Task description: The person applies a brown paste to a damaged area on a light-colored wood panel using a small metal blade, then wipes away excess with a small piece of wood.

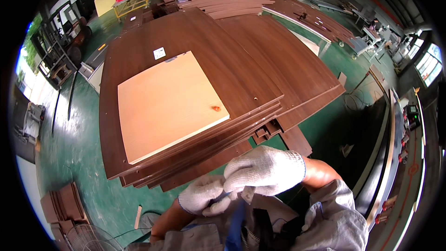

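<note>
My left hand (203, 196) and my right hand (265, 171), both in white knitted gloves, meet close to my body at the lower middle. The fingers of each are curled and pinched together. A small pale, flat piece (248, 194) shows below the right fingers; its kind is unclear, and the gloves hide most of what lies between the hands. Beyond them rises a stack of dark brown wood-grain panels (223, 60). On its top lies a light wood-coloured board (167, 107) with an orange-brown spot near its right corner.
A machine bench (409, 167) with a small display runs along the right. To the left, on the green floor (79, 144), are a forklift (69, 32), a fan (90, 238) and stacked brown pieces (65, 204). More brown panels (227, 2) fill the back.
</note>
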The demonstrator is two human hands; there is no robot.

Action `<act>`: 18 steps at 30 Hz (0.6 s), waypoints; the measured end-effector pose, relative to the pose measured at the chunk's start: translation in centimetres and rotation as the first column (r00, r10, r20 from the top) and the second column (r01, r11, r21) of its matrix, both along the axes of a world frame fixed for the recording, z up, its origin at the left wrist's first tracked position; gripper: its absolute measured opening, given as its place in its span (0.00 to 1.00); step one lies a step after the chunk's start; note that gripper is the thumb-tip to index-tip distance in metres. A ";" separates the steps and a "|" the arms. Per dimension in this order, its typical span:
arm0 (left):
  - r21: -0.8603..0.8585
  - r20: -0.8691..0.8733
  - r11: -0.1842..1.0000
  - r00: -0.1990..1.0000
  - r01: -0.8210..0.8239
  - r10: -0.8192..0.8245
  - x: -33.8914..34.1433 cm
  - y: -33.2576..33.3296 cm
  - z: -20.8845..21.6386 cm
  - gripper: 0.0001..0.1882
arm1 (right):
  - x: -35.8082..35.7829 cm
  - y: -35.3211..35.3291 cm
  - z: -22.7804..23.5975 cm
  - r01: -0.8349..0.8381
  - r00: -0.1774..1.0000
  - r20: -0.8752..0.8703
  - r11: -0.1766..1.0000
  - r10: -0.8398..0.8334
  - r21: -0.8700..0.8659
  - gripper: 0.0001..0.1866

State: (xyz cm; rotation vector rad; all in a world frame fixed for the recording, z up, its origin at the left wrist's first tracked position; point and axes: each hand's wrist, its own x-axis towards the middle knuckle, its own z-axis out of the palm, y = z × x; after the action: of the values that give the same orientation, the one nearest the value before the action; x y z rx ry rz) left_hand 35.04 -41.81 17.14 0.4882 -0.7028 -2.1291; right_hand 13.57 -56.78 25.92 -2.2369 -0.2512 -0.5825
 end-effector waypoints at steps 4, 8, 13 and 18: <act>-0.010 0.025 0.998 0.998 -0.062 0.062 -1.0 -0.7 -0.7 0.30 | -0.5 -1.2 0.2 -0.047 0.998 -0.042 0.996 0.050 0.079 0.19; -0.129 0.244 0.907 0.873 -0.402 0.422 -2.6 -0.6 -1.0 0.20 | -1.5 -3.2 0.2 0.230 0.973 0.010 0.972 -0.230 -0.049 0.10; -0.378 0.451 0.799 0.661 -0.467 0.600 -3.0 -2.3 0.5 0.12 | -2.2 -10.8 -1.1 0.678 0.617 0.002 0.530 -0.787 -0.510 0.12; -0.430 0.488 0.724 0.537 -0.539 0.689 -3.5 -2.1 1.0 0.10 | -3.5 -10.1 0.7 0.847 0.525 -0.066 0.528 -0.848 -0.054 0.22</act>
State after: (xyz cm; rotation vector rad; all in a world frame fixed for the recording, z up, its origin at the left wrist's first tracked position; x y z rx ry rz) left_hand 31.51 -43.92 18.18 1.1580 -0.9448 -1.1527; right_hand 10.11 -66.85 26.61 -2.2857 0.9812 -0.9768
